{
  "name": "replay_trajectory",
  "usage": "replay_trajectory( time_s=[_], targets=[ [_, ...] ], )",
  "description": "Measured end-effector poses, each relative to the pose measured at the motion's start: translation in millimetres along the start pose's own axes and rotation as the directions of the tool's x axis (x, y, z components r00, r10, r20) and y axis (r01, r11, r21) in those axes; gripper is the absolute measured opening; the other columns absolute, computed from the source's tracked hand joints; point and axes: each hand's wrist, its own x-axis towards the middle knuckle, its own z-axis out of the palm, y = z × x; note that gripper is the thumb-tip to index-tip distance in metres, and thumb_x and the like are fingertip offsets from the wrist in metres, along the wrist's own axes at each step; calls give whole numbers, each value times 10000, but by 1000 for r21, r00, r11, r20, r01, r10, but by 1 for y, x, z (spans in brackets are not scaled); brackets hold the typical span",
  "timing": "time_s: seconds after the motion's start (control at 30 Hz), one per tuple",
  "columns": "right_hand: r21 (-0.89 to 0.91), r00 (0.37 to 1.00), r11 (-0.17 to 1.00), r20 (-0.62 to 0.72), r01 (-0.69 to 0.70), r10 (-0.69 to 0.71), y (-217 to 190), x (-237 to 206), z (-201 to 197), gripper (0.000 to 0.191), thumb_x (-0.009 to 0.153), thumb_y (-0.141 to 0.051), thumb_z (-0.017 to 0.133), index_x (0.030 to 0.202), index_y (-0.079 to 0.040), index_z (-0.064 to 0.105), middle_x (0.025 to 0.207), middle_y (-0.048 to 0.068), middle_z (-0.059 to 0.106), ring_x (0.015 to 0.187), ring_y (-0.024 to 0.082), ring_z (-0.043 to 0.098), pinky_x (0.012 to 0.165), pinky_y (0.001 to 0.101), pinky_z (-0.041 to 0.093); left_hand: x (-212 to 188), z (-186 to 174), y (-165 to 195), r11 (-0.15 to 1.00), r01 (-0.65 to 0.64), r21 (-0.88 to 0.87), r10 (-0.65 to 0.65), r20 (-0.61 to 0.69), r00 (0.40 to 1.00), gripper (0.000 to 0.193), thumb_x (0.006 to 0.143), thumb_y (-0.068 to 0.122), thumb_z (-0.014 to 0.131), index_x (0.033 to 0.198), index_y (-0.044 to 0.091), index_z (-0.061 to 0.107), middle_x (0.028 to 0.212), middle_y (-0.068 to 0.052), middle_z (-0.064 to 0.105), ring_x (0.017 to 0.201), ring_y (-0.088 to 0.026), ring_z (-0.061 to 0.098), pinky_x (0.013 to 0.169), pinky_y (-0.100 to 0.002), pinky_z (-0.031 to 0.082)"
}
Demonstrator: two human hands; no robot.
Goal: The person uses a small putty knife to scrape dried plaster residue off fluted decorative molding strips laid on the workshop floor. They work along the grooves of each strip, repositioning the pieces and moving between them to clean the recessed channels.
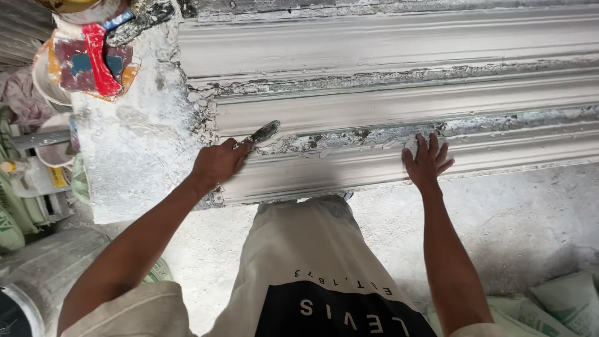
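Far left: sacks and white buckets (pixel 47 81) on the floor, plus a grey drum (pixel 43 268) at lower left. A red-and-blue rag or package (pixel 93 62) sits at the top left corner of the bench (pixel 131 162), which is crusted with white plaster.

Left hand (pixel 218 163): grip closed around the handle of a small putty knife (pixel 262 133). Blade points up and right, tip touching the rough grey groove in the plaster cornice moulding (pixel 387 100). Blade is smeared with dried plaster.

The moulding runs long, from the bench's middle out past the right edge of view. Profile has several stepped ridges. Two rough, chipped bands run along it: one in the upper part, one lower, where both hands are working. Loose plaster flakes (pixel 324 151) lie just right of the knife along the lower band.

Right hand (pixel 427 161): fingers spread, palm down, pressed flat on the lower ridge of the moulding. A white lump shows under the fingers (pixel 412 145); can't tell if it's plaster or cloth. Grip open, not clamped on anything I can confirm.

Below: person's beige shirt, concrete floor (pixel 530 218), pale green sacks (pixel 561 299) at lower right.
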Motion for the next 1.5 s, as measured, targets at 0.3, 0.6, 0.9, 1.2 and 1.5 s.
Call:
replay_trajectory(
  time_s=[0.3,0.6,0.9,1.2,1.5],
  targets=[
    [-22,999,999,34,-31,32,2,1,-4,721,960,-575,547,1587,-278,354,1748,105,51,1572,436,-146,1145,748,-148,14,5,10,998,-56,-14,55,-20,998,333,1062,388,511,1349,284,644,941,-118,678,651,-287,699,540,-440,596],
    [-10,999,1000,44,-27,27,0,1,-5,696,971,-565,563,1577,-282,370,1742,93,49,1565,430,-152,1145,753,-144,25,-1,15,995,-90,33,90,3,996,344,1029,439,506,1333,338,633,919,-108,678,676,-292,699,548,-456,586],
    [-12,1000,1000,19,4,-4,2,-2,-3,686,978,-559,576,1574,-279,384,1743,101,61,1568,444,-142,1143,764,-127,36,-7,27,992,-118,31,117,45,992,364,1003,415,521,1339,318,620,953,-146,676,666,-331,704,530,-493,586],
    [-22,1000,1000,0,8,-8,-2,-4,-6,690,952,-570,577,1558,-285,411,1735,85,84,1568,444,-116,1140,766,-124,46,-7,39,995,-101,18,99,76,992,339,1019,388,502,1322,315,633,951,-151,671,718,-343,713,579,-505,581],
    [-3,1000,1000,-11,4,-4,-6,-3,-8,692,948,-588,570,1554,-287,425,1735,66,88,1570,436,-127,1142,763,-134,49,-9,48,995,-98,-4,98,64,993,319,1026,376,520,1310,299,643,950,-161,681,703,-344,714,587,-504,577]
  ],
)
